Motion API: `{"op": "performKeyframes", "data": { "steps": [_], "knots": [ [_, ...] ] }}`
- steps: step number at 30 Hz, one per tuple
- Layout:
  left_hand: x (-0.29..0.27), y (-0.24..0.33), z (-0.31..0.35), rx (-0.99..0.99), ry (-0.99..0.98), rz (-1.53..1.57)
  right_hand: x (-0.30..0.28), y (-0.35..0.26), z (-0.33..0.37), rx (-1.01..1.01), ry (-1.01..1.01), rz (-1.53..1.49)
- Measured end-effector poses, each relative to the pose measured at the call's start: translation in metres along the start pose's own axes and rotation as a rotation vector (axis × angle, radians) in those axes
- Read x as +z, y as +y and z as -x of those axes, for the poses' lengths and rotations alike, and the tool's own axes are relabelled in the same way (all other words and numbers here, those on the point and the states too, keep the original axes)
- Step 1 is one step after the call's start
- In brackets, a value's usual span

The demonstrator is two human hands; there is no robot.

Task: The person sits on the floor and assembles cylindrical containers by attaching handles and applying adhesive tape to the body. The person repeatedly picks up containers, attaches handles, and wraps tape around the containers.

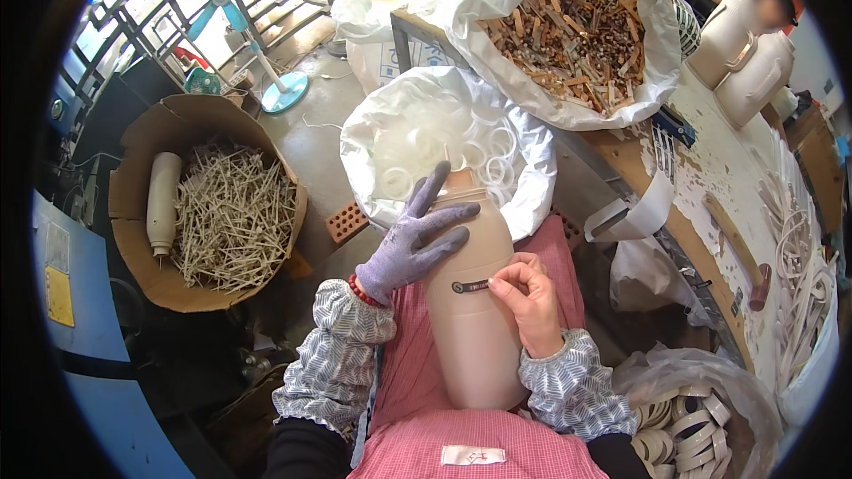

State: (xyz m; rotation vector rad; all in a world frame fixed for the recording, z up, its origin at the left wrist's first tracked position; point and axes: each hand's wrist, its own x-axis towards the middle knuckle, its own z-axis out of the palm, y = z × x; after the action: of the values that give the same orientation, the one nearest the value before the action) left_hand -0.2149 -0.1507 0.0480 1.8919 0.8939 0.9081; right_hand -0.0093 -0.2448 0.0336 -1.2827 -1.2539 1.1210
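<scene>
1. Pinches right end of black label strip between thumb and fingertips of bare right hand.
2. Lays gloved left hand, fingers extended and apart, on upper part of beige bottle.
3. Supports bottle on lap over pink checked apron, neck pointing away.
4. Shows white bag of translucent rings beyond neck.
5. Includes, at left, cardboard box of thin sticks.

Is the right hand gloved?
No: the right hand is bare, its fingers at the right end of the black label on the bottle; the glove is on the left hand.
</scene>
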Motion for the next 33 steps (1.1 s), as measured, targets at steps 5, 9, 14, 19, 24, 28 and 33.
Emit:
{"op": "performKeyframes", "data": {
  "steps": [5,9,14,19,24,28,33],
  "knots": [
    [-0.008,0.003,0.001,0.121,-0.092,-0.217,0.004,-0.003,-0.001,0.01,0.033,-0.004],
    [-0.009,0.005,0.001,0.135,-0.125,-0.228,0.004,-0.001,0.0,0.016,0.058,-0.071],
    [-0.003,0.007,0.002,0.16,-0.108,-0.262,0.003,0.005,0.003,0.037,0.084,-0.205],
    [-0.009,0.014,-0.016,0.057,-0.029,-0.032,0.002,0.011,0.0,0.029,0.114,-0.251],
    [-0.012,0.022,-0.081,-0.351,0.193,-0.395,-0.004,0.031,-0.003,-0.065,0.137,-0.045],
    [0.0,0.04,-0.1,-0.482,-0.055,-0.569,-0.018,0.06,-0.01,0.046,0.225,-0.43],
    [-0.028,0.086,-0.042,-0.046,0.111,0.126,-0.037,0.061,-0.024,0.281,-0.277,-0.744]
  ]
}}
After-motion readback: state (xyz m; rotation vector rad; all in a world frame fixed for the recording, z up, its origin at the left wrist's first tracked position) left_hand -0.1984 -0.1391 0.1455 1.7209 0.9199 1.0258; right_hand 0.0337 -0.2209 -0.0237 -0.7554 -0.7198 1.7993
